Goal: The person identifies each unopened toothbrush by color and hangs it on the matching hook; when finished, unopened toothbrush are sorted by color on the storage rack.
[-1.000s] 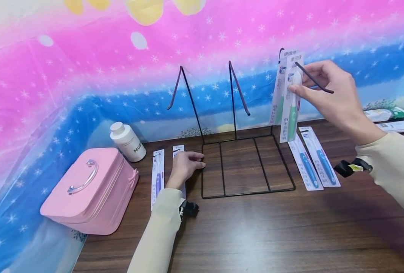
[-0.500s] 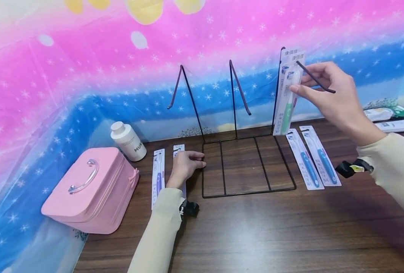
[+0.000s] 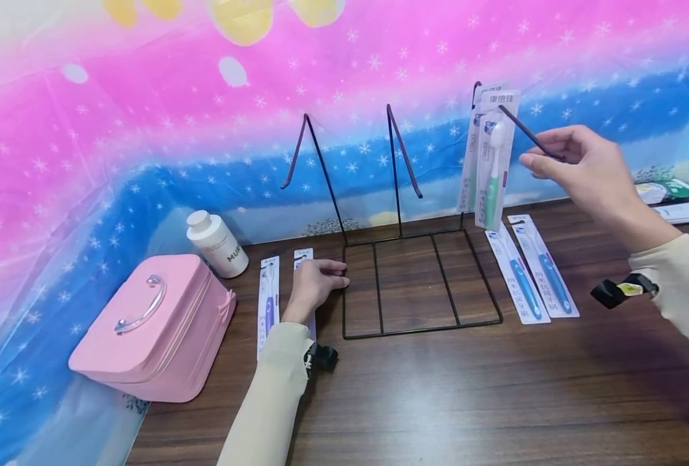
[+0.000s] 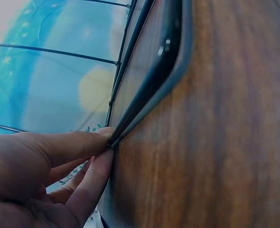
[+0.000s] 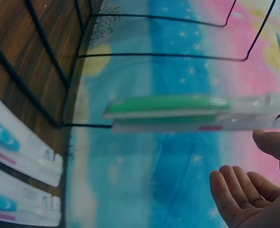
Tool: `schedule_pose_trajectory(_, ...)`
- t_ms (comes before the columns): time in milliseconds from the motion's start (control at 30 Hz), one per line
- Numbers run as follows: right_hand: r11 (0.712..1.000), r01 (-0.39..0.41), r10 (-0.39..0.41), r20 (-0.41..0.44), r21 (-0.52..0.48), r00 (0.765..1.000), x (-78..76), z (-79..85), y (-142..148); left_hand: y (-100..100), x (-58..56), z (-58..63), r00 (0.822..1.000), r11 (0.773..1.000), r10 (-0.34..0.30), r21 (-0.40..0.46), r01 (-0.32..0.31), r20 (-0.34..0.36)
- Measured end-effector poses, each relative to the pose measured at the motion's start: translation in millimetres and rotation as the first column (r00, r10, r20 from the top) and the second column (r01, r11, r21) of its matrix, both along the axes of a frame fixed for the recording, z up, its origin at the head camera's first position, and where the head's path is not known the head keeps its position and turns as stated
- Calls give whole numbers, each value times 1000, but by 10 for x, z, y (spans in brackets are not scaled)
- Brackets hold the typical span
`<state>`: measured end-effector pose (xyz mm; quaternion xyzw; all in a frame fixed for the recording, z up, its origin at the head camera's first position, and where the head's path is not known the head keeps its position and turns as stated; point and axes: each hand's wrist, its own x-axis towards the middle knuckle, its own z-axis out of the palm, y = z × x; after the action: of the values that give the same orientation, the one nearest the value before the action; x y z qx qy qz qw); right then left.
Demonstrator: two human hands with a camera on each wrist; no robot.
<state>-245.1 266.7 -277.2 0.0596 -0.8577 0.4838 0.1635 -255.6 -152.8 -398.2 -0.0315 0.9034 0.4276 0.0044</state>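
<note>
The left hand (image 3: 315, 285) is clamped on the near-left part of a black wire rack (image 3: 422, 330): its thumb and finger pinch the side rod of the base, which lies on the brown worktop (image 3: 437, 401). A packed toothbrush (image 3: 303, 254) lies partly hidden beneath this hand, and just to the hand's left is a packed purple toothbrush (image 3: 270, 298). The right hand (image 3: 594, 168) is raised beyond the rack's right side, thumb and fingers apart and clasping nothing. The end of the rack's right hook (image 3: 530, 133) reaches in front of its fingers; whether they touch it, I cannot tell. Just left of this hand, and apart from it in the head view, a packed green toothbrush (image 3: 493, 168) hangs upright on that hook, with a second green pack (image 3: 468, 168) hanging behind it. Below and left of the right hand, a blue toothbrush pack (image 3: 519, 275) and another blue pack (image 3: 544, 265) lie side by side. Between the two hands, farther back, rise the left hook (image 3: 323, 168) and the middle hook (image 3: 394, 168). Left of the left hand and beyond the purple pack stand a white bottle (image 3: 218, 246) and a pink case (image 3: 152, 323). A green and white packet (image 3: 684, 189) lies beyond the right wrist; behind everything hangs a pink and blue cloth (image 3: 204, 116)
</note>
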Motion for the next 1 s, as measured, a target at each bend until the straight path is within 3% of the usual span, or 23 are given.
schedule_pose_trajectory(133, 1000, 8, -9, 45, 16, 999, -133, -148, 113, -12, 9, -15, 1000, 1000, 1, 8, -1, 2)
schedule_pose_trajectory(333, 988, 49, -65, 104, 147, 992, -303, -405, 295, -10, -1, -20, 1000, 1000, -12, -1, 12, -15)
schedule_pose_trajectory(600, 980, 23, -68, 219, 198, 973, -470, -776, 492, -3, -15, -14, 1000, 1000, -7, -10, 7, -20)
schedule_pose_trajectory(767, 972, -10, -67, 319, 235, 945, -528, -967, 573, 7, -17, -5, 1000, 1000, -9, -9, 9, -21)
schedule_pose_trajectory(1000, 938, -104, -50, 424, 332, 904, -545, -1119, 605, 1, 7, -4, 1000, 1000, -8, -4, 8, -4)
